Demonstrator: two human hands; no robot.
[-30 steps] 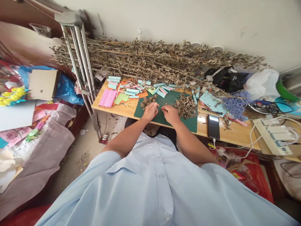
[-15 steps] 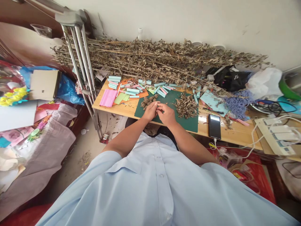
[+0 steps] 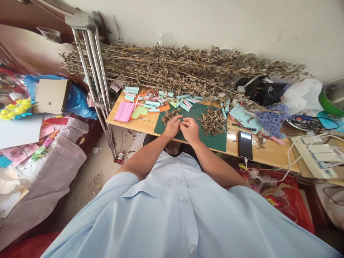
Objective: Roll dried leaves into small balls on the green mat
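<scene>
My left hand and my right hand are close together over the front edge of a green cutting mat. The fingers of both are bent and pinched together; whatever lies between them is too small to make out. Just behind my left hand is a small heap of brown dried clumps. A pile of loose dried leaves sits on the mat to the right of my right hand. Small blue and pink paper rolls lie behind and to the left.
Long dried plant stalks span the back. Metal crutches stand at the left. On the right are a phone with a cable, blue-violet cord and a power strip. A pink paper stack lies at the left.
My right hand has moved slightly away from my left, and a small gap now shows between their fingertips. The view has shifted very little.
</scene>
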